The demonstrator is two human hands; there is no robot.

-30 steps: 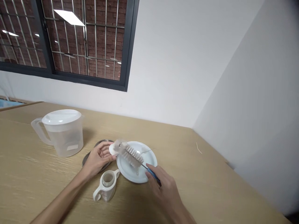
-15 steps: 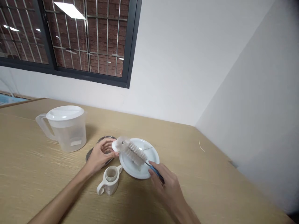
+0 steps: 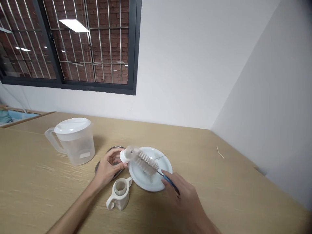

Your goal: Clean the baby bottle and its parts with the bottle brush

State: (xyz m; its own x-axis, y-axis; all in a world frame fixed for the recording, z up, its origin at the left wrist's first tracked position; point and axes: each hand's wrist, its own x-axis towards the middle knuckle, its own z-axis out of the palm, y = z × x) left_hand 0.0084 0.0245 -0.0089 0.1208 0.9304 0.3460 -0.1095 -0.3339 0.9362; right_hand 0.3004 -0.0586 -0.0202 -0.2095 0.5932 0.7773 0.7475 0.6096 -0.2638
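My left hand (image 3: 108, 167) pinches a small round white lid (image 3: 123, 156) over the edge of a metal dish (image 3: 105, 157). My right hand (image 3: 181, 195) grips the blue handle of a white bottle brush (image 3: 146, 163). The brush's bristle tip rests against the lid, above a white plate (image 3: 156, 182). A small white jug (image 3: 120, 192) with its top open stands on the table just in front of my left hand.
A clear plastic pitcher (image 3: 74, 141) with a lid stands to the left on the wooden table (image 3: 36, 191). White walls meet in a corner behind the table's far right. A barred window is at the upper left.
The view has shifted slightly; both hands keep their hold and the brush stays against the lid, with only small movement over the plate.
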